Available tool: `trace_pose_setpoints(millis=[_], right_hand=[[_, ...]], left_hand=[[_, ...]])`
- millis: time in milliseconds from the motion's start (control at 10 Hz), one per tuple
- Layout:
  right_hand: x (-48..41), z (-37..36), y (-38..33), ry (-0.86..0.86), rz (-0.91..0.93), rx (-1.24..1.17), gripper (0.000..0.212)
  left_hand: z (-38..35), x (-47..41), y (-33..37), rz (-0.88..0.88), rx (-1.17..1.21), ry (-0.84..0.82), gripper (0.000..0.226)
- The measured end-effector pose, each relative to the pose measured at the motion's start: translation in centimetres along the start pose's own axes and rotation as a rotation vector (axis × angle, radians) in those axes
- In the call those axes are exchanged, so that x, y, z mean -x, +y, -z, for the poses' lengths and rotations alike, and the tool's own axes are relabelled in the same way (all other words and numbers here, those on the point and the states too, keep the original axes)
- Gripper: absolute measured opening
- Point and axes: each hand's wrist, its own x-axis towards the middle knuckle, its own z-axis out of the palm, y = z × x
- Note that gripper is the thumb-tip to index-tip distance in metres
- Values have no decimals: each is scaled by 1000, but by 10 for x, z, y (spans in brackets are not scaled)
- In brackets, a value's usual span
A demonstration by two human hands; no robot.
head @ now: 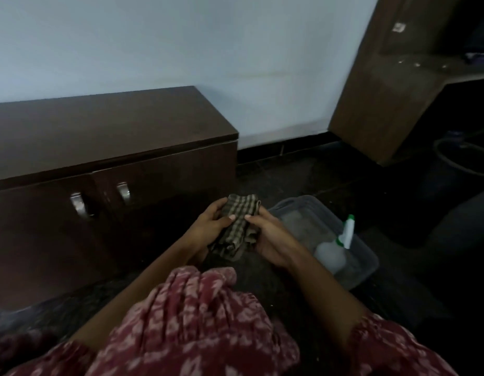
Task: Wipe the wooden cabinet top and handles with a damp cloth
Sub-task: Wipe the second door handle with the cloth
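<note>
A low dark wooden cabinet stands against the wall at the left; its flat top [105,126] is bare. Two metal handles [78,204] [123,192] sit side by side on its doors. A folded brown checked cloth [236,226] hangs between my hands in front of the cabinet's right end. My left hand [211,222] grips its left side and my right hand [268,237] grips its right side, thumbs on top.
A clear plastic tub [367,253] sits on the dark floor to the right, with a white spray bottle with a green nozzle [334,249] lying in it. A brown wooden shelf unit [371,99] rises at the upper right. My patterned red clothing [194,321] fills the foreground.
</note>
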Motion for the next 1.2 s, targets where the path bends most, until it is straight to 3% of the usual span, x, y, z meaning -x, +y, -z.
trace_pose_setpoints(millis=[200, 400, 500, 700, 900, 1000, 1200], right_hand=[[0, 39, -5, 280, 67, 11, 42], [-44, 116, 3, 555, 57, -24, 42], [-95, 171, 28, 746, 40, 89, 48], [-176, 235, 73, 961, -43, 214, 54], [-196, 259, 104, 1052, -67, 385, 61], [-198, 263, 109, 1028, -105, 498, 67], [-201, 256, 92, 961, -334, 578, 74]], left_hand=[[-45, -39, -12, 13, -3, -115, 50], [-108, -126, -47, -14, -213, -243, 47], [-139, -189, -83, -52, -343, -272, 44], [-168, -283, -150, -54, -506, -330, 43], [-188, -315, -201, -116, -731, -490, 49], [-195, -315, -213, -161, -794, -485, 48], [-177, -312, -190, -212, -1253, -502, 57]])
